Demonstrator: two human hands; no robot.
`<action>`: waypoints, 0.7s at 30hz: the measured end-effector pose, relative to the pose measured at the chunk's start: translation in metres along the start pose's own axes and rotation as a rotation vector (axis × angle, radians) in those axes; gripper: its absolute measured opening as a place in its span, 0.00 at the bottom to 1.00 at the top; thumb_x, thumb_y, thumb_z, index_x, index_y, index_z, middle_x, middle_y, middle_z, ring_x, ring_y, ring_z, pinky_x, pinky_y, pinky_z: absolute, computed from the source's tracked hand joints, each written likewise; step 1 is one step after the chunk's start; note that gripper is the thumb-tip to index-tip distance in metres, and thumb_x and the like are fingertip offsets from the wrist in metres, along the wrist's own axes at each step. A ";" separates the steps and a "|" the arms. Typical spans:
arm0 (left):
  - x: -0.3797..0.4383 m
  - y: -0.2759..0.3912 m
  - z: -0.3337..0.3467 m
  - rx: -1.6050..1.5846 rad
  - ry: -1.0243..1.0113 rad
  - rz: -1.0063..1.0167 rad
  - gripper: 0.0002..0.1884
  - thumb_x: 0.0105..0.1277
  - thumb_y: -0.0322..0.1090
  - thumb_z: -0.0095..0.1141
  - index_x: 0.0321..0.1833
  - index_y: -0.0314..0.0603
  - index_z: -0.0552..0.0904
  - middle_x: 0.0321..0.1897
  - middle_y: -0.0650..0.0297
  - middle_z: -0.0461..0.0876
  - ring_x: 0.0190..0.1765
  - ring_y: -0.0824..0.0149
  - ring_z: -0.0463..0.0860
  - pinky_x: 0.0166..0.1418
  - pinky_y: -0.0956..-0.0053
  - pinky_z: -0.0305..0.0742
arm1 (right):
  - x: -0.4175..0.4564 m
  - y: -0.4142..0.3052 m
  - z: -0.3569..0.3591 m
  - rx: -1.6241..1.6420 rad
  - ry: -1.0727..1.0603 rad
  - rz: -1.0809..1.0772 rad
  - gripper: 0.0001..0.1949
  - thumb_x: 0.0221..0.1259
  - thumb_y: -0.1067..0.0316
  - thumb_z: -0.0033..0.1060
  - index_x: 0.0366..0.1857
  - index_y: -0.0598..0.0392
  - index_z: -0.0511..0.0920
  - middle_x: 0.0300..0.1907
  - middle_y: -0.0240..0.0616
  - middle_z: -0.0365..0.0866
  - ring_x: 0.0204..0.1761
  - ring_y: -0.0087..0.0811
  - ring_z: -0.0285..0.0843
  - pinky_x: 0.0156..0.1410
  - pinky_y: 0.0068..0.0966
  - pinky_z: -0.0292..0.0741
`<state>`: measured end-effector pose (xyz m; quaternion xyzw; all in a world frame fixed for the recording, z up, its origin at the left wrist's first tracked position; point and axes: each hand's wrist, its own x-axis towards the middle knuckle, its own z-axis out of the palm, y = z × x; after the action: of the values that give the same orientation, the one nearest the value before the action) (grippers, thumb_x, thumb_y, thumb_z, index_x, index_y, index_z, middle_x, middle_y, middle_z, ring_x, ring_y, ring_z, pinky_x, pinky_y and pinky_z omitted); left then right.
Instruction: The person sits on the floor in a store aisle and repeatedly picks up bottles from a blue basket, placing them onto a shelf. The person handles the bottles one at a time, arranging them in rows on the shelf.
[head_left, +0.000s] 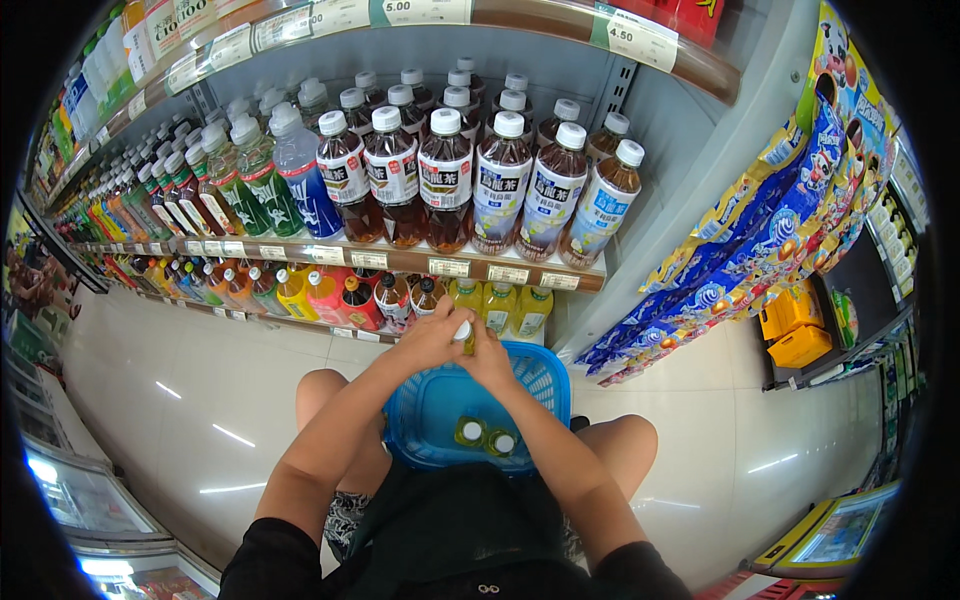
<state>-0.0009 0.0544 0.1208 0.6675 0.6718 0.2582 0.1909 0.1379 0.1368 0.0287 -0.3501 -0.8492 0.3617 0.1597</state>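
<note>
Both my left hand (429, 339) and my right hand (487, 360) are around a bottle of yellow-green drink with a white cap (463, 331), held over the far edge of a basket. The blue plastic basket (561, 390) stands between my knees. Two similar capped bottles, a left one (471, 431) and a right one (502, 443), stand inside it near its close side. Just beyond my hands, several yellow-green bottles (497, 309) stand at the right end of the lowest shelf. My fingers hide much of the held bottle.
Above the lowest shelf, a shelf edge with price tags (450, 266) juts out below rows of dark tea bottles (445, 180). Hanging snack packets (757, 232) line the shelf's right side panel (675, 172). Freezer cases (82, 495) stand at the lower left.
</note>
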 end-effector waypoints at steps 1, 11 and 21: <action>0.002 -0.002 0.001 -0.011 0.008 -0.021 0.25 0.54 0.28 0.60 0.56 0.47 0.71 0.47 0.50 0.65 0.44 0.40 0.79 0.46 0.51 0.75 | 0.003 0.002 -0.001 0.008 0.004 -0.038 0.49 0.50 0.58 0.75 0.76 0.42 0.50 0.55 0.60 0.73 0.45 0.57 0.82 0.43 0.46 0.82; 0.021 -0.020 0.001 0.028 0.081 -0.002 0.22 0.62 0.34 0.61 0.58 0.46 0.70 0.48 0.50 0.66 0.45 0.42 0.79 0.46 0.52 0.76 | 0.078 0.015 -0.041 -0.256 0.013 -0.180 0.21 0.55 0.68 0.61 0.55 0.52 0.75 0.49 0.53 0.80 0.52 0.58 0.78 0.52 0.50 0.77; 0.023 -0.007 0.013 0.125 0.240 0.053 0.26 0.62 0.36 0.63 0.63 0.48 0.71 0.48 0.55 0.70 0.50 0.46 0.78 0.48 0.54 0.78 | 0.138 0.019 -0.029 -0.263 -0.057 0.156 0.20 0.61 0.63 0.59 0.58 0.49 0.76 0.59 0.52 0.76 0.60 0.53 0.73 0.63 0.47 0.70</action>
<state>0.0007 0.0785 0.1083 0.6598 0.6867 0.2989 0.0603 0.0651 0.2586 0.0378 -0.4224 -0.8636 0.2687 0.0597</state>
